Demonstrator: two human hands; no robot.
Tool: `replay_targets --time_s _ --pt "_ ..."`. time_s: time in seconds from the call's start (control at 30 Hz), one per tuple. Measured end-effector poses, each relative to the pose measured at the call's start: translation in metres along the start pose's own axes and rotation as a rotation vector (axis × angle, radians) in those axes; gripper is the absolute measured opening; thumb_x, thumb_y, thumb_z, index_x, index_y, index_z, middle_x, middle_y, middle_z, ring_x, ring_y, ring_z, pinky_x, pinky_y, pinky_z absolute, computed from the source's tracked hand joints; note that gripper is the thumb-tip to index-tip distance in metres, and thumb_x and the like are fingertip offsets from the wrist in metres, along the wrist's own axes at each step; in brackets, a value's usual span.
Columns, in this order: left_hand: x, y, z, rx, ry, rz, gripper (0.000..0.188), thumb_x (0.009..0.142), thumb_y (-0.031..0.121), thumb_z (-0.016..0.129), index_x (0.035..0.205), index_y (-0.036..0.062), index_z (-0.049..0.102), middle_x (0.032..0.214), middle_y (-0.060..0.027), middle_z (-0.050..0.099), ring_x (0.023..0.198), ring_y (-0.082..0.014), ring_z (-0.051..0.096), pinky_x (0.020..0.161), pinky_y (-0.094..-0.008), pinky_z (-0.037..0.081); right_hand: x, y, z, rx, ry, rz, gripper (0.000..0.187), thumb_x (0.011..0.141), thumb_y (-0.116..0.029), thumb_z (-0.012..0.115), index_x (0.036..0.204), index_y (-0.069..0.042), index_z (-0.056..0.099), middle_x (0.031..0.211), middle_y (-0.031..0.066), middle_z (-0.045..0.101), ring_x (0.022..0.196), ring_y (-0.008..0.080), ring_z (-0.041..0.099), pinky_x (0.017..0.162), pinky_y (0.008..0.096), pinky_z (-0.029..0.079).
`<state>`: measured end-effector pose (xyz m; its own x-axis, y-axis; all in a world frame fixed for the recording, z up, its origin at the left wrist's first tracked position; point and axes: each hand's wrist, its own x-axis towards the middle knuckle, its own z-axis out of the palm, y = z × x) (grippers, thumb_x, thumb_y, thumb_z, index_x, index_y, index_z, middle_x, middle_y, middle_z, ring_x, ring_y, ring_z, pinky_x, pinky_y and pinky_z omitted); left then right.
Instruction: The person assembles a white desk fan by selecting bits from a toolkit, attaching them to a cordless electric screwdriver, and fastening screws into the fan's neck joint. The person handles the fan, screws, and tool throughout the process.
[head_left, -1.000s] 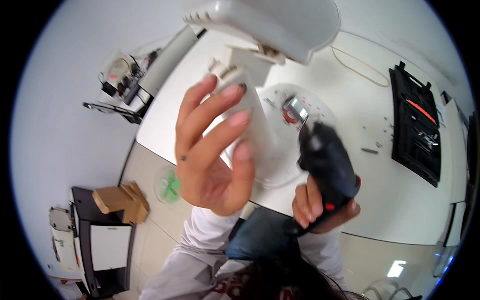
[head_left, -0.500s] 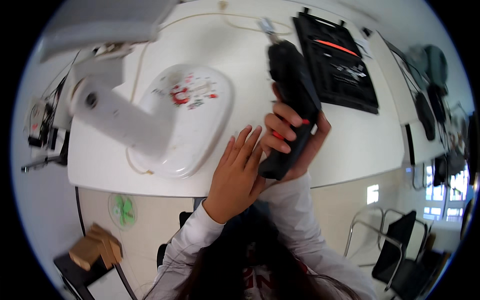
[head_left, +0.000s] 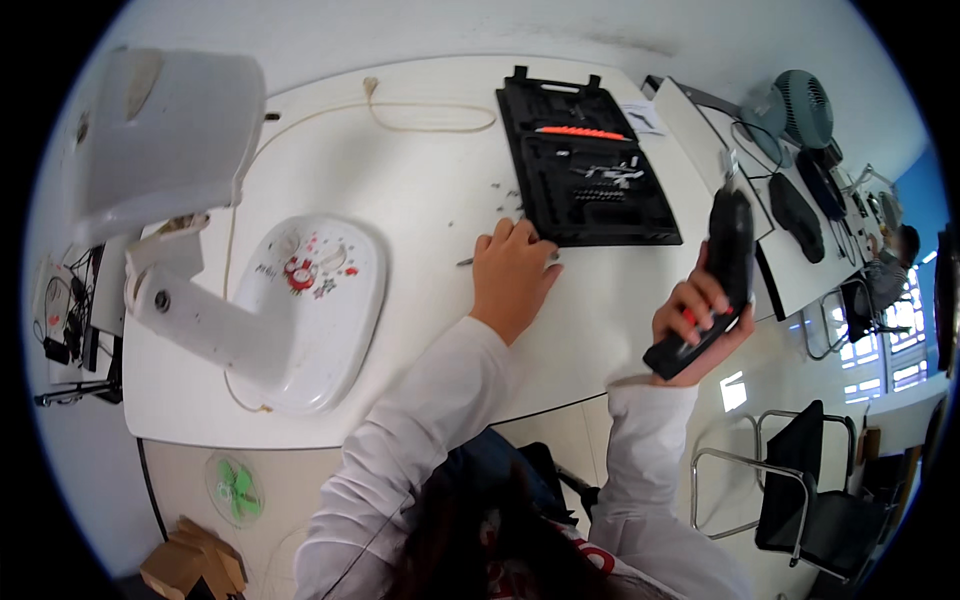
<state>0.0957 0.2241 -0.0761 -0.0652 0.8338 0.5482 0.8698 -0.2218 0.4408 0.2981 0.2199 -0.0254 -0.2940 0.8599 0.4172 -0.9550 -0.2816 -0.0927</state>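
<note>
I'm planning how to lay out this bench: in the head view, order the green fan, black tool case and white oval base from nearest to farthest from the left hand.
1. Black tool case: just beyond the left hand, to its upper right.
2. White oval base: on the table, to its left.
3. Green fan: on the floor, lower left.

Bright windows [head_left: 909, 376] glare at right, light glints off the floor [head_left: 734, 392], and the table [head_left: 420, 180] visibly bows.

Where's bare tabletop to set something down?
Bare: tabletop between left hand and right hand, in front of the black case; also, mostly, between the white base and left hand. Crowded: beside the case's left edge, small dark parts.
</note>
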Motion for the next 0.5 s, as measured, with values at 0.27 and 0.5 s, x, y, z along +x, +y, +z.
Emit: replay_targets --time_s 0.27,0.5 --pt "0.001 -0.01 0.008 -0.017 0.025 0.028 0.008 0.071 0.014 0.074 0.077 0.0126 0.069 0.083 0.0005 0.058 0.087 -0.0199 0.052 0.074 -0.0355 0.04 -0.053 -0.012 -0.039 0.048 0.126 0.061 0.074 0.084 -0.041 0.055 0.137 0.005 0.031 0.076 0.0027 0.046 0.063 0.0124 0.043 0.046 0.0242 0.041" --pt "-0.003 0.037 -0.076 -1.03 0.004 -0.228 0.013 0.079 0.002 0.069 0.092 0.0018 0.068 0.097 -0.0065 0.067 0.095 -0.0176 0.06 0.087 -0.0302 0.044 -0.071 0.012 -0.048 0.073 0.047 0.201 0.076 0.077 -0.046 0.06 0.13 0.004 0.039 0.063 0.0035 0.049 0.051 0.0124 0.043 0.035 0.0224 0.041"
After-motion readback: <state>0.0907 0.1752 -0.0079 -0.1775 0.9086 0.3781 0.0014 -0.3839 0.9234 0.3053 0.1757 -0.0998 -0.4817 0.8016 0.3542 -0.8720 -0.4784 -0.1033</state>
